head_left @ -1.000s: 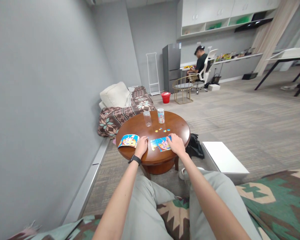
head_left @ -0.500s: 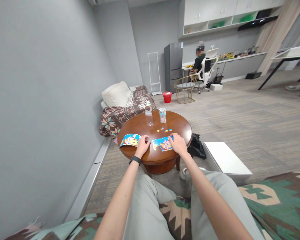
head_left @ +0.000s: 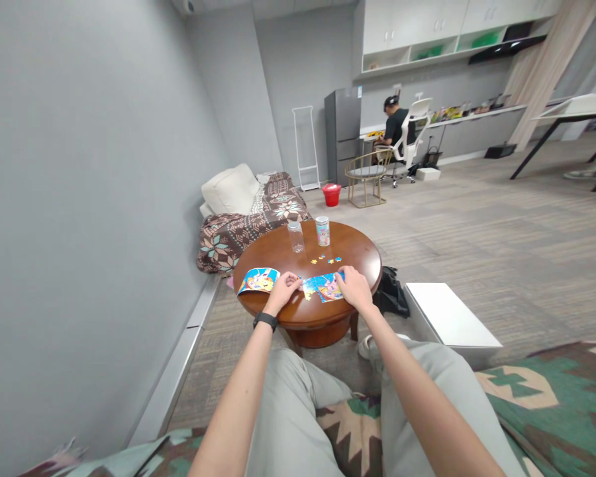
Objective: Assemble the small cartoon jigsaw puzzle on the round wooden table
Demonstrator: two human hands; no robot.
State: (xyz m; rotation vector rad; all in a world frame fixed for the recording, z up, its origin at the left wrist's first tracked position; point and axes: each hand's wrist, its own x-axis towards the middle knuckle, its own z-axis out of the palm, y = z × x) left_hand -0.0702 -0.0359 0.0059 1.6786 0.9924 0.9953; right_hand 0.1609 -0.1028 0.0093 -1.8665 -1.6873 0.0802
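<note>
On the round wooden table lies a partly assembled jigsaw puzzle, mostly blue, with an uneven left edge. My left hand pinches a small puzzle piece at that edge; the fingers cover most of it. My right hand rests on the puzzle's right end, thumb and fingertips holding it against the table. Beside my left hand is a curled picture sheet with a similar design. Several loose puzzle pieces lie beyond the puzzle.
A clear jar and a printed canister stand toward the table's far side. To the right of the table are a black bag and a white box. A person sits far back by the counter.
My left hand has shifted slightly right, bringing its fingertips and the piece up to the puzzle's left edge. My right hand stays on the right end.
</note>
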